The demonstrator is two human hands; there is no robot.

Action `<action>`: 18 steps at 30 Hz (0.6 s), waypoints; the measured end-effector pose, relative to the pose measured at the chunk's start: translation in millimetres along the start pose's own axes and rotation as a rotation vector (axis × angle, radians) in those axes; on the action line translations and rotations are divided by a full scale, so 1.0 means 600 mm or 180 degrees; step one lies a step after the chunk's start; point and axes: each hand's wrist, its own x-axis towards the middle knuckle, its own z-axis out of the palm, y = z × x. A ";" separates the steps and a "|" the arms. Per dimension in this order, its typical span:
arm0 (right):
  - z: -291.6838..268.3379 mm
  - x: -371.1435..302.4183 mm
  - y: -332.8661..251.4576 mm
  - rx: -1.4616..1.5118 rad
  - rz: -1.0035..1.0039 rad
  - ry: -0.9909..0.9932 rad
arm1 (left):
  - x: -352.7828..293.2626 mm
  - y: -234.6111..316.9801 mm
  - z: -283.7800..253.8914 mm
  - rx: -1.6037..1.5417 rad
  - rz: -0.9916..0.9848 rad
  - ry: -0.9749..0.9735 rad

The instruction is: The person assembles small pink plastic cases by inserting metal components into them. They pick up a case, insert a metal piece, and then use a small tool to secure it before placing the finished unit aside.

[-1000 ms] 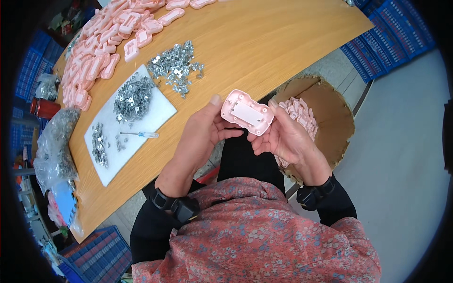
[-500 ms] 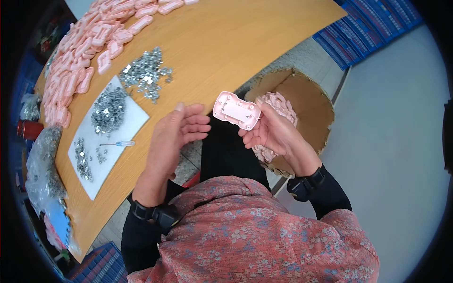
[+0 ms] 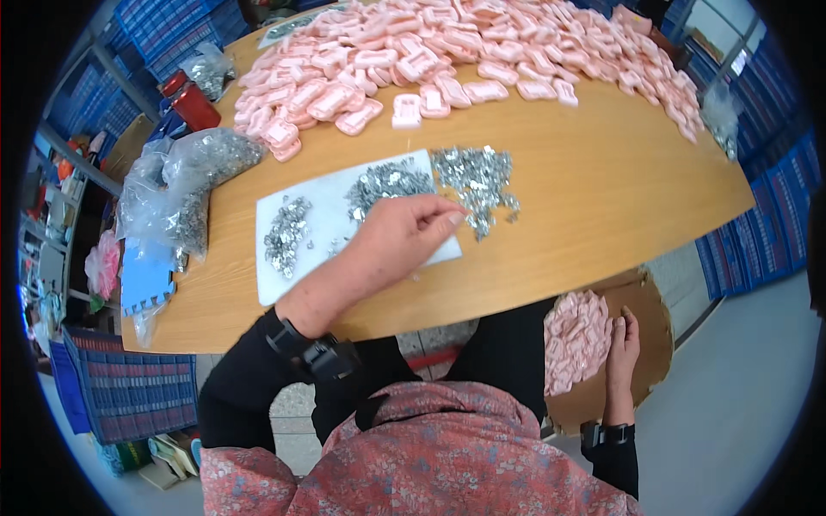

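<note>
The loose metal pieces (image 3: pixel 471 168) lie on the worktop (image 3: pixel 602 198). Near them, the left hand (image 3: pixel 400 230) has its fingers pinched together; whether they grip a piece, I cannot tell. The right hand (image 3: pixel 624 346) is inside the carton (image 3: pixel 657 340), near pink shells (image 3: pixel 575 340); its grip is unclear.

Stacked blue crates (image 3: pixel 133 391) stand at lower left, a red jar (image 3: pixel 196 108) at upper left.
</note>
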 end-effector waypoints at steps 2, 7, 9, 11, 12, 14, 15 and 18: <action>0.038 0.018 -0.083 0.0061 -0.0575 -0.0116 | 0.042 -0.030 -0.045 0.0573 0.0077 0.0411; 0.131 0.035 -0.270 -0.0993 -0.2443 -0.0141 | 0.193 -0.109 -0.130 0.1644 -0.0108 0.1109; 0.156 0.030 -0.319 -0.0863 -0.2633 -0.0338 | 0.249 -0.118 -0.129 0.1841 -0.0247 0.1236; 0.174 0.027 -0.342 -0.0753 -0.2744 -0.0524 | 0.286 -0.115 -0.129 0.2173 -0.0393 0.1004; 0.181 0.025 -0.348 -0.0711 -0.2764 -0.0603 | 0.298 -0.115 -0.127 0.2234 -0.0387 0.0960; 0.185 0.022 -0.351 -0.0669 -0.2767 -0.0741 | 0.317 -0.118 -0.127 0.2351 -0.0425 0.0941; 0.187 0.021 -0.355 -0.0637 -0.2761 -0.0737 | 0.326 -0.121 -0.130 0.2405 -0.0469 0.0964; 0.188 0.010 -0.360 -0.0533 -0.2731 -0.0811 | 0.313 -0.138 -0.138 0.2807 -0.0373 0.1103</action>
